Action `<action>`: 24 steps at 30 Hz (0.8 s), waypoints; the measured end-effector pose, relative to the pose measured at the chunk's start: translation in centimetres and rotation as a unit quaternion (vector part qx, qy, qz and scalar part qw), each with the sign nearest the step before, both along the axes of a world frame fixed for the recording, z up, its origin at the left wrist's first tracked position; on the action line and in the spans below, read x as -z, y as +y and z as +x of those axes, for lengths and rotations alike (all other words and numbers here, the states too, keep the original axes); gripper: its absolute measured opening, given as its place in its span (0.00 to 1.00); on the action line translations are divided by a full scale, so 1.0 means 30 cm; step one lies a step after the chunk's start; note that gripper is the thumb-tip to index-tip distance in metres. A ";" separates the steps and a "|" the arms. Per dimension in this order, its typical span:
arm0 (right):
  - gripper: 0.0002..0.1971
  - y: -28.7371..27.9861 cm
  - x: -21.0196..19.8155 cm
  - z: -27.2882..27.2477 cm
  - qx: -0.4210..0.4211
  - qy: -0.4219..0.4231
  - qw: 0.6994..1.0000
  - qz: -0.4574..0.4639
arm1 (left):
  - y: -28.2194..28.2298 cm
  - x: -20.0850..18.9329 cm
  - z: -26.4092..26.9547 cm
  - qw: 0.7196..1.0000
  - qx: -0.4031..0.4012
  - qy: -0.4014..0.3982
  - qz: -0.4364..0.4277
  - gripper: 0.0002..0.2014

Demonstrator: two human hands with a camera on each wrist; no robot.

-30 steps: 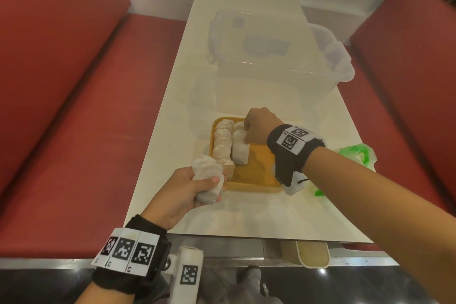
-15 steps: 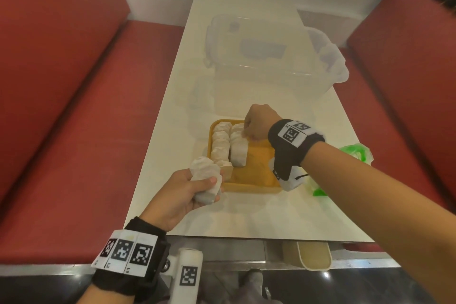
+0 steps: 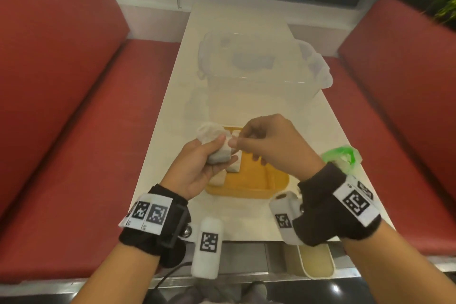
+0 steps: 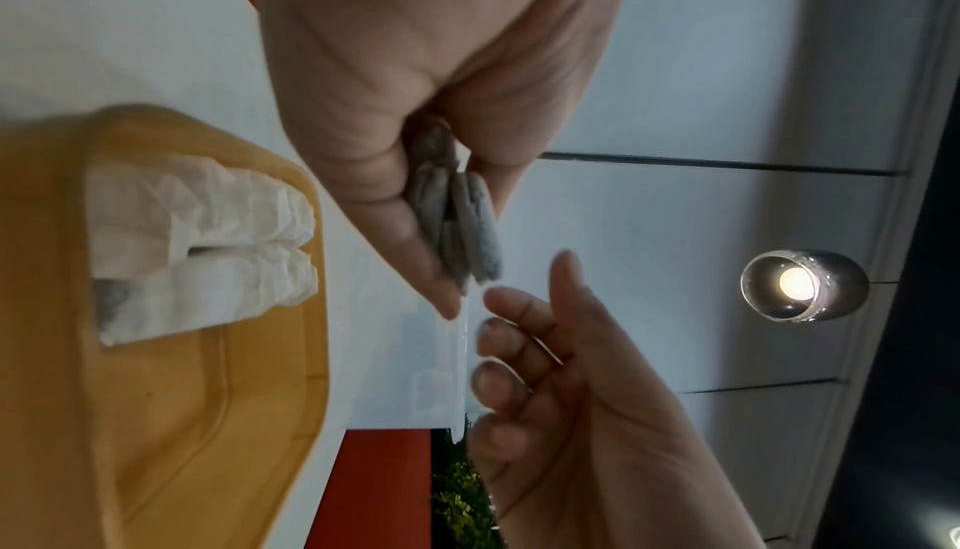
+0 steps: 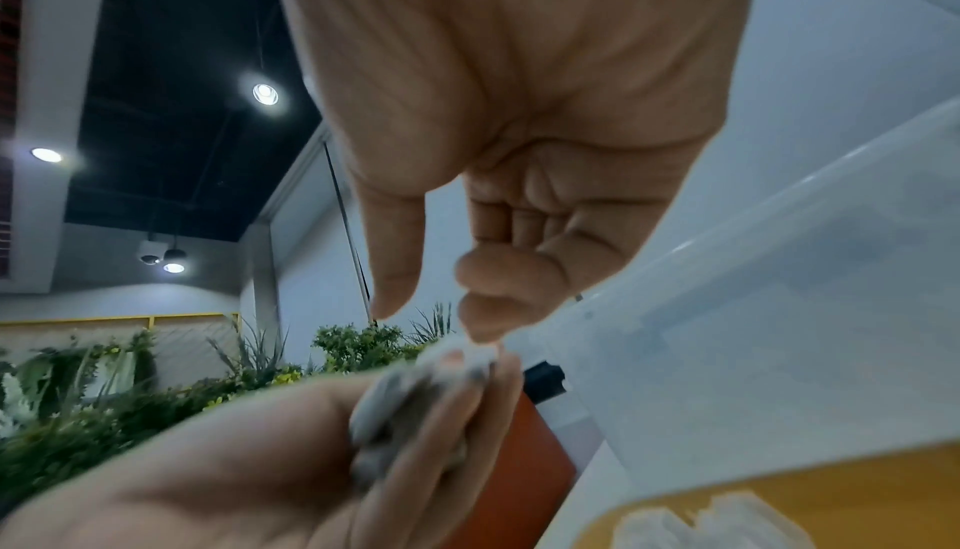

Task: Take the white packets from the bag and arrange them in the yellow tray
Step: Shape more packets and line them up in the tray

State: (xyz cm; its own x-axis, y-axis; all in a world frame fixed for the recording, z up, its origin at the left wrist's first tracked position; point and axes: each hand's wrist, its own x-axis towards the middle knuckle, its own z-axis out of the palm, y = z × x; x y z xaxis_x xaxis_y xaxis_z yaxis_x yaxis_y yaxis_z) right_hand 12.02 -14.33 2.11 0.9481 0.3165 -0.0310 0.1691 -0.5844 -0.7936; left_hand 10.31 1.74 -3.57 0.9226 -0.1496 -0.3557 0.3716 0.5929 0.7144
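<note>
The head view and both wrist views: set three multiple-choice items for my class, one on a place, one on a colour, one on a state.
1. Where is the green bag?
A. on the table, right of the tray
B. inside the tray
C. on the left seat

2. What colour is the tray?
A. blue
B. yellow
C. black

3. What is the left hand doing?
A. lying flat on the table
B. gripping white packets
C. holding the tray

Key:
1 A, the green bag lies beside the tray.
2 B, its rim shows yellow.
3 B, the left hand curls round white packets.
</note>
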 end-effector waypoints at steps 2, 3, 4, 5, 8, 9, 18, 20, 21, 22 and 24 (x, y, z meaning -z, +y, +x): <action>0.16 0.013 0.051 -0.019 0.042 -0.008 0.999 0.023 | -0.030 -0.012 0.011 1.000 -0.002 0.001 -0.006 0.20; 0.17 0.019 0.074 -0.020 0.063 -0.014 0.997 0.035 | -0.044 -0.018 0.013 1.000 -0.006 0.002 -0.009 0.22; 0.17 0.021 0.092 -0.019 0.081 -0.023 0.995 0.044 | -0.054 -0.023 0.016 1.000 -0.007 0.000 -0.013 0.22; 0.17 0.021 0.104 -0.016 0.095 -0.033 0.994 0.049 | -0.063 -0.030 0.017 1.000 -0.003 -0.004 -0.020 0.21; 0.16 0.004 0.119 0.001 0.124 -0.047 0.990 0.047 | -0.071 -0.049 0.015 0.998 0.039 -0.005 -0.058 0.19; 0.17 -0.005 0.120 0.009 0.118 -0.036 0.991 0.054 | -0.070 -0.055 0.011 0.995 0.058 -0.003 -0.077 0.19; 0.04 -0.057 0.112 0.035 0.062 -0.030 0.988 0.140 | -0.073 -0.045 -0.021 0.993 0.108 -0.046 -0.023 0.16; 0.04 -0.068 0.102 0.042 0.062 -0.022 0.985 0.160 | -0.072 -0.044 -0.021 0.993 0.103 -0.048 -0.012 0.16; 0.04 -0.074 0.094 0.044 0.057 -0.020 0.985 0.164 | -0.072 -0.046 -0.023 0.993 0.103 -0.049 -0.008 0.16; 0.04 -0.082 0.086 0.046 0.052 -0.024 0.985 0.160 | -0.073 -0.047 -0.024 0.994 0.102 -0.049 -0.002 0.16; 0.04 -0.101 0.066 0.049 0.056 -0.052 0.988 0.131 | -0.076 -0.046 -0.025 0.995 0.090 -0.042 0.017 0.16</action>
